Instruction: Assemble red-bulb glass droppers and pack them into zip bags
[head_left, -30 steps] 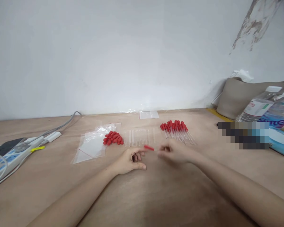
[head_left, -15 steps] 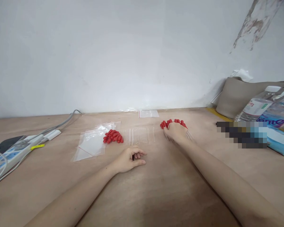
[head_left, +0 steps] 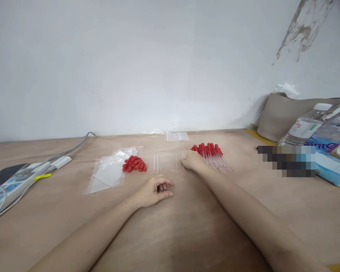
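Assembled and waiting: a fanned heap of finished droppers with red rubber bulbs on clear glass stems [head_left: 211, 155], lying on the pale wooden tabletop [head_left: 187, 226]. Left to fit: a small pile of loose red rubber bulbs [head_left: 134, 164] and, just beside it, a row of bare clear glass tubes [head_left: 163, 164]. Judging by the piles, well over half done, with roughly a dozen bulbs and tubes remaining.

Right hand [head_left: 193, 161] stretched forward, fingertips at the right end of the tube row, between it and the finished heap; whether closed on a tube, impossible to tell. Left hand [head_left: 155, 190] resting loosely curled on the table nearer the body, apparently holding nothing.

Half a second earlier, right hand over the finished heap; now shifted left to the bare tubes. Left hand unmoved. A second earlier, a red-bulbed dropper held between both hands, now gone from them.
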Demonstrator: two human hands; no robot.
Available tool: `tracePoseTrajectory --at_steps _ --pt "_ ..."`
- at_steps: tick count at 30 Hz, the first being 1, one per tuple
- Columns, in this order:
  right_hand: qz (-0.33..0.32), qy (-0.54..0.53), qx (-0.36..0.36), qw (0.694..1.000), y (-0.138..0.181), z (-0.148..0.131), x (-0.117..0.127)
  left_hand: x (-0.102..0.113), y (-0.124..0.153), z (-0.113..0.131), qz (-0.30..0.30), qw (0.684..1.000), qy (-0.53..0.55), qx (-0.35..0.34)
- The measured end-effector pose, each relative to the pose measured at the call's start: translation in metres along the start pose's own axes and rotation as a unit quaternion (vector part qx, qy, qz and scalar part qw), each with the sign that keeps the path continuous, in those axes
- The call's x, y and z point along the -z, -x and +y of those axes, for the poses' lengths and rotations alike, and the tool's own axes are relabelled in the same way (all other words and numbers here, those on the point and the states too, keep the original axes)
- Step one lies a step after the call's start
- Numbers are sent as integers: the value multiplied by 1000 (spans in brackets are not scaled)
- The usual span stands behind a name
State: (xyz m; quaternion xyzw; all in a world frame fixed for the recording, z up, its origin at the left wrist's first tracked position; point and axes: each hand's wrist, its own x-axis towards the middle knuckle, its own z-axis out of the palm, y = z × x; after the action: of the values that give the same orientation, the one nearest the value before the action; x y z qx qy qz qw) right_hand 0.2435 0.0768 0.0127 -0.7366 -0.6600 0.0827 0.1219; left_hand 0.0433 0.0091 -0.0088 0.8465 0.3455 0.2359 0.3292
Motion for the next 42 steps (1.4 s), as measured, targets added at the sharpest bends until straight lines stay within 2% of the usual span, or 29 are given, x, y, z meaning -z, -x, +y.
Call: tracePoseTrajectory --at_steps 3,5,8,9,11,13,16,18,22,28,31,33,34,38,40,42 --pt "-24 6 -7 1000 -6 -7 -2 0 0 4 17 999 -23 -13" --pt "-30 11 -5 999 -5 -10 -1 9 -1 7 67 994 -79 -21" --pt "-11 17 15 1000 7 -10 3 40 -4 7 166 962 -218 -23" --pt "2 18 26 999 13 -9 5 54 -4 6 172 948 -265 -24" --pt "29 19 58 998 29 -1 8 80 -4 2 142 923 -356 -32" --pt "55 17 118 991 46 10 10 98 -2 -1 108 907 -405 -33" --pt "87 3 229 969 67 29 8 107 1 -7 40 906 -420 -23" --pt "114 -12 265 957 75 40 4 105 1 -11 20 907 -420 -20" --pt "180 -40 284 941 79 50 -4 104 1 -18 31 906 -422 -26" --pt "184 -88 310 929 76 48 -8 117 5 -12 106 923 -369 -21" --pt "185 -112 302 928 75 47 -7 100 5 -1 148 942 -302 -7" --pt "181 -139 298 927 75 48 -6 74 2 3 185 975 -118 37" --pt "178 -151 298 926 75 48 -5 58 0 4 200 977 -38 57" --pt "169 -172 304 921 77 48 -5 1 -10 1 177 968 163 79" --pt "162 -181 310 919 79 46 -6 -12 -13 -1 147 968 186 83" --pt "157 -192 321 914 80 44 -9 -15 -14 -3 126 971 180 93"
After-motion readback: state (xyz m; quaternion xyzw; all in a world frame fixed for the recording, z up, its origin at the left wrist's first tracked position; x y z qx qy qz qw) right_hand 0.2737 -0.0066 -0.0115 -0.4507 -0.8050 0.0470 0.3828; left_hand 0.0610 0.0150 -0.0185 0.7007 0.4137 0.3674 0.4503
